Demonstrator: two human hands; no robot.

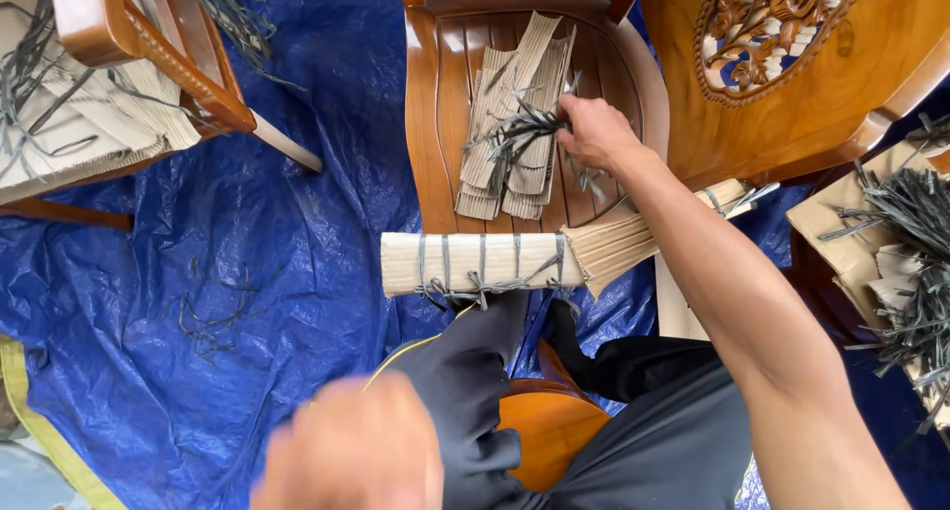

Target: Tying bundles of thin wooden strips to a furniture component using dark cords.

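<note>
The right hand [594, 132] is reaching forward over the wooden chair seat [435, 124], the arm stretching out long and nearly straight from the lower right corner of the view. Its fingers are curling around a tuft of grey strips [520, 134], pinching them where they are lying on top of a pile of tan ribbed sheets [510, 144] in the middle of the seat.

The left hand [346, 446] is hanging low and close to the camera, blurred, with the knuckles facing up; whether it is clenched or loose cannot be told, and nothing is showing in it.

A rolled bundle [475, 261] of the same tan material is lying crosswise just in front of the chair seat, over the person's knees, bound with several grey ties, its right end fanning open near the right forearm. A blue tarp [247, 223] is covering the ground. More grey strips [915, 243] are heaping up on cardboard at the right edge, and a carved chair back [772, 35] is standing at the upper right.
</note>
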